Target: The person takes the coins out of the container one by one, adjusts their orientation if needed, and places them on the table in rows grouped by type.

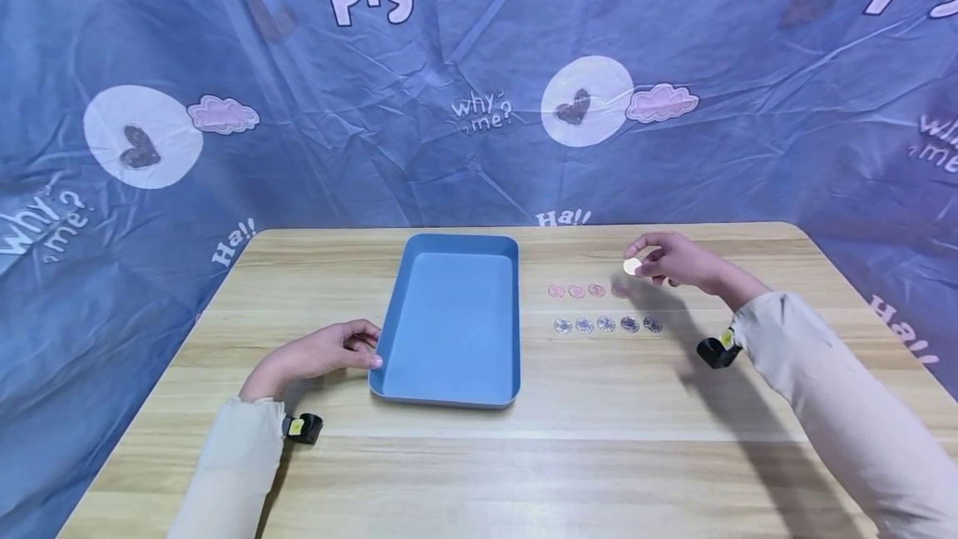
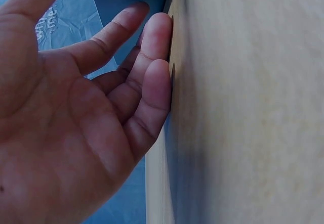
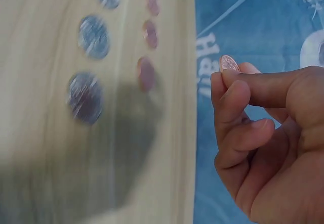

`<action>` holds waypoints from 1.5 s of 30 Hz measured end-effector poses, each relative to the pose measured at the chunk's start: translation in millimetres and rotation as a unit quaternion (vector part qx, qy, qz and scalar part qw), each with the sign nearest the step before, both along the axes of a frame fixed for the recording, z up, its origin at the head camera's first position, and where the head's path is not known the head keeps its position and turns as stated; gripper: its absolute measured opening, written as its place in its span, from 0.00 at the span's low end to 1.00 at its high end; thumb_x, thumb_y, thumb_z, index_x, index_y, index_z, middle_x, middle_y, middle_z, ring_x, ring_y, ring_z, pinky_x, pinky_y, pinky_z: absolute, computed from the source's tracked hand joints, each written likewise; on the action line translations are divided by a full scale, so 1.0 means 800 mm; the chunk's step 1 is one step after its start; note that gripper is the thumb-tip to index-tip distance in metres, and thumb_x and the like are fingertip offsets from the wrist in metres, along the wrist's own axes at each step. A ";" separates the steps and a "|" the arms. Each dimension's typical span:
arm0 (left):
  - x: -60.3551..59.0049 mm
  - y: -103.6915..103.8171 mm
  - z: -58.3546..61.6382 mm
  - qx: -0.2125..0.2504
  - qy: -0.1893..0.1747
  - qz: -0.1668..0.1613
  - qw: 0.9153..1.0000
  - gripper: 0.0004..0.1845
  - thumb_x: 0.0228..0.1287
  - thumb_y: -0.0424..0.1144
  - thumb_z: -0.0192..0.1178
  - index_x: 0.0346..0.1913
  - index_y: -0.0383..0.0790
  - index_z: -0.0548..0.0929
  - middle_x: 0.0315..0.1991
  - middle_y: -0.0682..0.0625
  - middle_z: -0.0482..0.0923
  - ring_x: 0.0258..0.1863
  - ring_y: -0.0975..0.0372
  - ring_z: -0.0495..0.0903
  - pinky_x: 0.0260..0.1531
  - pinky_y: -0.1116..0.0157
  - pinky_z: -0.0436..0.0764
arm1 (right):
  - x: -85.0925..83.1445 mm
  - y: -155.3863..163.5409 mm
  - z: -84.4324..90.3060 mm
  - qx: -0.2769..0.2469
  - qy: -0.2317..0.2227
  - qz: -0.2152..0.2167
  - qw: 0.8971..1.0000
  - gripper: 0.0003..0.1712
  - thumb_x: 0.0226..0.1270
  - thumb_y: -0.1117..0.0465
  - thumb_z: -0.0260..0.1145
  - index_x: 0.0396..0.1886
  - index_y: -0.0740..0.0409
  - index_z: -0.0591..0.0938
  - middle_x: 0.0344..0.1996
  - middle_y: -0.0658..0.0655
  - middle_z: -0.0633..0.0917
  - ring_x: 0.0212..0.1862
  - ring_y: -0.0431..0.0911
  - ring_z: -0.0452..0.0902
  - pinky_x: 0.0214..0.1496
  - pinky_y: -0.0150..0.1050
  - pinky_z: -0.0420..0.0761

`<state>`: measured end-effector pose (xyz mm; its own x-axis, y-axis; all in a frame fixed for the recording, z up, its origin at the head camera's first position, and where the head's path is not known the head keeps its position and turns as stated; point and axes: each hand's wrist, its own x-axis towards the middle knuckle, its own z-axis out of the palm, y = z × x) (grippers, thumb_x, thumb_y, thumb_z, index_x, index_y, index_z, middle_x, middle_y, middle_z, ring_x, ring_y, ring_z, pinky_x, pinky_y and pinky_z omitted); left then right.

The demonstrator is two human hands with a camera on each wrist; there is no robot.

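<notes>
- The right hand [image 1: 674, 260] pinches a small pinkish coin [image 1: 632, 266] between thumb and forefinger, held in the air above the far right end of the coin rows.
- The left hand [image 1: 322, 353] lies relaxed and holds nothing, its fingertips touching the table [image 1: 524, 456] just beside the tray [image 1: 449, 389], at its near left corner.
- Two rows lie right of the tray: pink coins [image 1: 576, 291] farther off, silver coins [image 1: 606, 324] nearer.
- To handle the coin well, I judge the pinch should stay on its edge, as now, so the face stays free and it can be laid flat. A low, slow move over the rows would keep the laid coins undisturbed.
- The left hand by the tray could steady it if it is nudged.
- The head view alone shows the whole layout: tray, both rows, both hands.
- The right wrist view shows the grip closely: the coin [image 3: 229, 63] stands on edge between the fingertips [image 3: 233, 90], and the rows below are blurred.
- The left wrist view shows only slack fingers [image 2: 152, 72] against the wood, with no coin there.
</notes>
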<state>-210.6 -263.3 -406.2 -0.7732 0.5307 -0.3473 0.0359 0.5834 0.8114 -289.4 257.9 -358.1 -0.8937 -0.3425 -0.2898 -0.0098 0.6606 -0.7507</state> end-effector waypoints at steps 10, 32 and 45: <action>-0.003 -0.002 0.000 -0.013 0.001 0.003 1.000 0.27 0.64 0.46 0.63 0.57 0.29 0.72 0.46 0.44 0.79 0.45 0.61 0.77 0.50 0.64 0.75 | 0.008 0.023 -0.023 0.016 -0.017 -0.002 1.000 0.20 0.64 0.71 0.59 0.55 0.70 0.71 0.21 0.52 0.76 0.21 0.38 0.67 0.19 0.28 0.64; -0.001 -0.001 0.000 -0.012 -0.002 0.004 1.000 0.24 0.63 0.46 0.64 0.53 0.30 0.74 0.42 0.45 0.79 0.42 0.60 0.76 0.46 0.64 0.75 | 0.006 0.019 -0.036 0.069 -0.040 -0.037 0.996 0.21 0.59 0.71 0.62 0.52 0.72 0.74 0.16 0.47 0.74 0.16 0.35 0.64 0.18 0.28 0.65; 0.000 -0.002 -0.001 -0.006 -0.006 0.003 1.000 0.25 0.65 0.45 0.63 0.55 0.29 0.72 0.43 0.45 0.79 0.43 0.61 0.76 0.47 0.63 0.75 | 0.001 0.018 -0.044 0.078 -0.046 -0.026 0.996 0.17 0.59 0.69 0.61 0.49 0.71 0.76 0.14 0.47 0.75 0.15 0.34 0.63 0.18 0.28 0.67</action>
<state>-210.9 -264.7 -407.0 -0.7719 0.5221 -0.3628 0.0229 0.5931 0.8048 -288.5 272.3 -393.1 -0.8765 -0.2415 -0.4165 0.0908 0.7666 -0.6357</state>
